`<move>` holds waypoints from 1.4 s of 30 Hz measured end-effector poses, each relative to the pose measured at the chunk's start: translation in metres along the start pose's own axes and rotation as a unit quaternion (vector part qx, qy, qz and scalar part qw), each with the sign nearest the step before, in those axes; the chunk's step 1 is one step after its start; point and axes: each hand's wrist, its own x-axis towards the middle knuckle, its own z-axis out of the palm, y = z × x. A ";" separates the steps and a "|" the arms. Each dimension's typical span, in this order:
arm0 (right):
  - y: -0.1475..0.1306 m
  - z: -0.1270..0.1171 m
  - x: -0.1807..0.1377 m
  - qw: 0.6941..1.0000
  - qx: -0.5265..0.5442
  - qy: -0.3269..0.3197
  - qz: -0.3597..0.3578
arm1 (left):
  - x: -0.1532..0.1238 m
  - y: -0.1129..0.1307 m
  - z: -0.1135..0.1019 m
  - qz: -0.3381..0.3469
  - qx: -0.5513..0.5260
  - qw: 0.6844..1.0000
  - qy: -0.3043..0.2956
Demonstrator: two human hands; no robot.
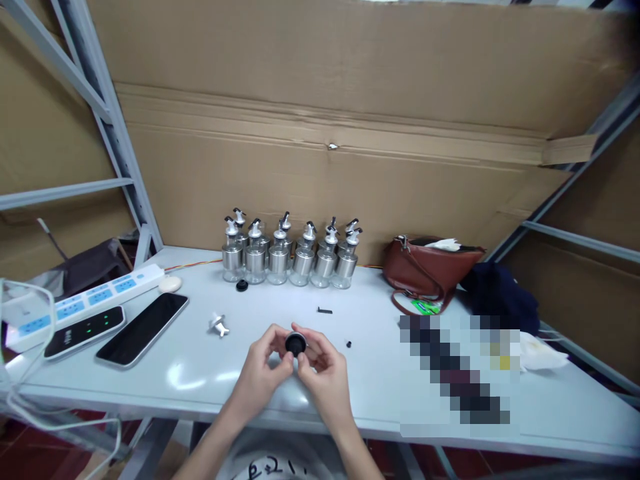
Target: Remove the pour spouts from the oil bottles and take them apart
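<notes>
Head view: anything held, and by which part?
A small black round cap, pinched at its rim from both sides by the fingertips of the left hand and the right hand.

Table (pixel 380 313): stood before a wall of cardboard (pixel 350 167).
Bottles (pixel 290 260): clustered in two rows at the table's back, centre.
Stopper (pixel 242 285): lay just before the leftmost bottles.
Round cap (pixel 295 343): was pinched between both hands, over the near edge.
Left hand (pixel 263 370): sat left of the cap.
Right hand (pixel 325 373): sat right of the cap.
Spout part (pixel 219 325): lay left of the hands.
Small bar (pixel 325 310): lay between bottles and hands.
Phone (pixel 143 328): lay far left, power strip (pixel 85 300) behind it.
Bag (pixel 425 270): sat right of the bottles.
</notes>
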 end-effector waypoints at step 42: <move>-0.007 -0.001 -0.004 0.995 -0.090 -0.012 -0.043 | -0.001 0.003 0.001 0.075 0.078 0.992 0.060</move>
